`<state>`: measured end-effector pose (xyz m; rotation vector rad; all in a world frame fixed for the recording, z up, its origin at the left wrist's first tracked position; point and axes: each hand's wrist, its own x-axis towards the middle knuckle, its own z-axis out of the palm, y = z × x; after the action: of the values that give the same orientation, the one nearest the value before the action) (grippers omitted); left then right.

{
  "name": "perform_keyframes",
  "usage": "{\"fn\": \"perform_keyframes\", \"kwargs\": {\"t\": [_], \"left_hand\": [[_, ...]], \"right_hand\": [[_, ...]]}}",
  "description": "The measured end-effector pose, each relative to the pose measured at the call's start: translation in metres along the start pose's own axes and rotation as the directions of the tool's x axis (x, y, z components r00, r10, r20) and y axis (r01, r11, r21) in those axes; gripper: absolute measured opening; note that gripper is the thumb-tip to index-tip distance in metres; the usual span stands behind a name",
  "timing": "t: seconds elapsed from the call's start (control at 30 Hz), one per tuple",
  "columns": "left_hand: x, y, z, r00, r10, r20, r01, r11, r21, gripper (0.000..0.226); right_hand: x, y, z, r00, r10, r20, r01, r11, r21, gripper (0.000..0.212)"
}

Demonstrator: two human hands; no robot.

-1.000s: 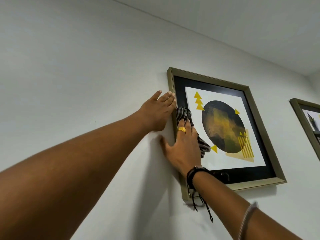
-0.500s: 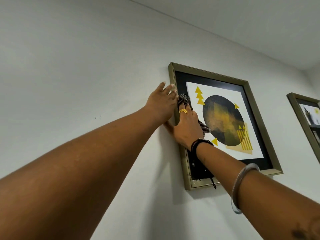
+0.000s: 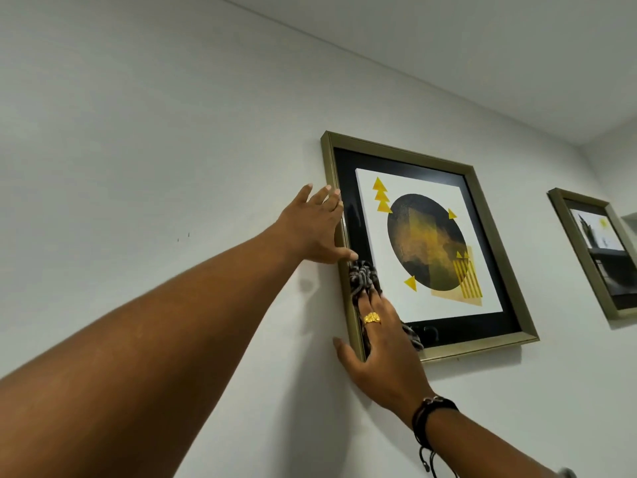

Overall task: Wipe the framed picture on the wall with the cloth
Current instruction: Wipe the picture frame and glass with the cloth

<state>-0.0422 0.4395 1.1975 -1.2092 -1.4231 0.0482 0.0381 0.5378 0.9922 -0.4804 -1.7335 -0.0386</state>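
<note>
A gold-framed picture (image 3: 496, 215) hangs on the white wall, showing a dark circle and yellow triangles on a white sheet with a black mat. My left hand (image 3: 315, 229) lies flat against the frame's left edge, fingers spread, holding nothing. My right hand (image 3: 377, 350) presses a dark checked cloth (image 3: 363, 274) against the lower left part of the frame and glass. The cloth bunches above my fingers and a bit of it sticks out to the right of my hand. My right thumb rests on the wall left of the frame.
A second gold-framed picture (image 3: 594, 257) hangs further right on the same wall. The ceiling meets the wall above. Bare white wall (image 3: 138, 167) stretches to the left of the frame.
My right hand with the cloth has slid down the frame's left side from the upper part to the lower left corner. My left hand has stayed on the frame's left edge.
</note>
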Motion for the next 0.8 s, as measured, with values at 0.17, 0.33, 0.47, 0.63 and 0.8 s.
{"fn": "perform_keyframes", "kwargs": {"t": [0.17, 0.33, 0.47, 0.63, 0.8], "left_hand": [[0.001, 0.008, 0.008, 0.998, -0.045, -0.045, 0.046, 0.999, 0.022, 0.093], [0.005, 0.007, 0.012, 0.997, -0.041, -0.07, 0.038, 0.999, -0.035, 0.065], [0.004, 0.007, 0.014, 0.995, -0.059, -0.075, 0.053, 0.995, -0.085, 0.066], [0.001, 0.005, 0.013, 0.998, -0.04, -0.056, 0.037, 0.998, -0.049, 0.088], [0.002, 0.004, 0.007, 0.998, -0.008, 0.06, 0.006, 0.999, 0.034, 0.127]], "right_hand": [[0.029, -0.005, -0.004, 0.999, -0.033, -0.022, 0.032, 0.999, -0.035, 0.086], [0.09, -0.015, -0.013, 0.992, -0.078, -0.096, 0.075, 0.996, -0.039, 0.087], [0.121, -0.02, -0.015, 0.993, -0.063, -0.096, 0.061, 0.998, -0.025, 0.087], [0.081, -0.014, -0.013, 0.998, -0.002, -0.056, 0.005, 0.999, 0.052, 0.084], [0.005, 0.004, 0.007, 0.995, -0.015, -0.098, 0.024, 0.995, 0.094, 0.076]]}}
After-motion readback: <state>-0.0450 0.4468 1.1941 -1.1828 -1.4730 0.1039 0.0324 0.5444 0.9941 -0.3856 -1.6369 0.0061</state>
